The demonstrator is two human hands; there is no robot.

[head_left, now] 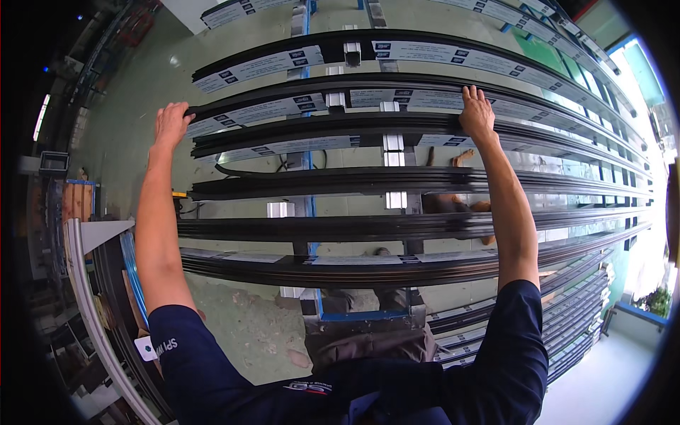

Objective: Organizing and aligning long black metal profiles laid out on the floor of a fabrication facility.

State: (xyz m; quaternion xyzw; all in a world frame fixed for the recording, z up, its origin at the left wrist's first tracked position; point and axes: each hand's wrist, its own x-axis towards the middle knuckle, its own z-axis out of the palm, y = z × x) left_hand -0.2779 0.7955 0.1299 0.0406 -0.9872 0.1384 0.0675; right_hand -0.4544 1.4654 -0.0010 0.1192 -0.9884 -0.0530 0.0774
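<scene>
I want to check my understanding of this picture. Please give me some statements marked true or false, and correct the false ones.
1. The left hand touches the left end of a black profile bundle. True.
2. The right hand holds a hammer. False: no tool shows in it; it rests on black profiles.
3. Both sleeves are dark blue. True.
4. The black profiles stand upright like posts. False: they lie flat in rows, running left to right.

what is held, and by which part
The left hand seems to hold a black bar by its left end; the right hand lies across it.
</scene>
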